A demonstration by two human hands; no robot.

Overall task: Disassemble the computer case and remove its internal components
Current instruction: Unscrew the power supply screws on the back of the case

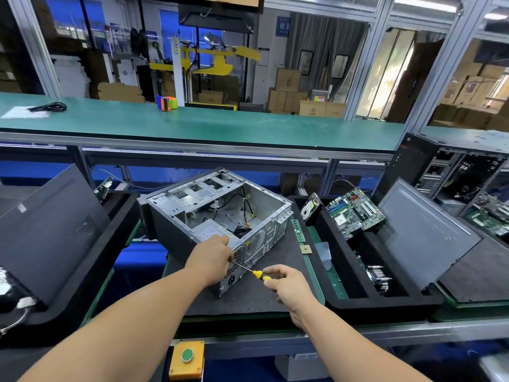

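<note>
An open computer case (192,205) lies on its side on a dark mat (256,293), its inside facing up. A grey power supply (212,230) sits in the near corner, with loose cables (245,208) behind it. My left hand (212,257) rests on the case's rear top edge by the power supply. My right hand (286,285) grips the yellow handle of a screwdriver (257,274), whose tip touches the rear panel near the left hand.
A black foam tray (358,293) on the right holds a motherboard (355,210), a hard drive (309,208) and a heatsink (380,277). A RAM stick (297,230) and a CPU (306,249) lie by the mat. Side panels (424,232) lean on both sides. A yellow button box (187,359) sits below.
</note>
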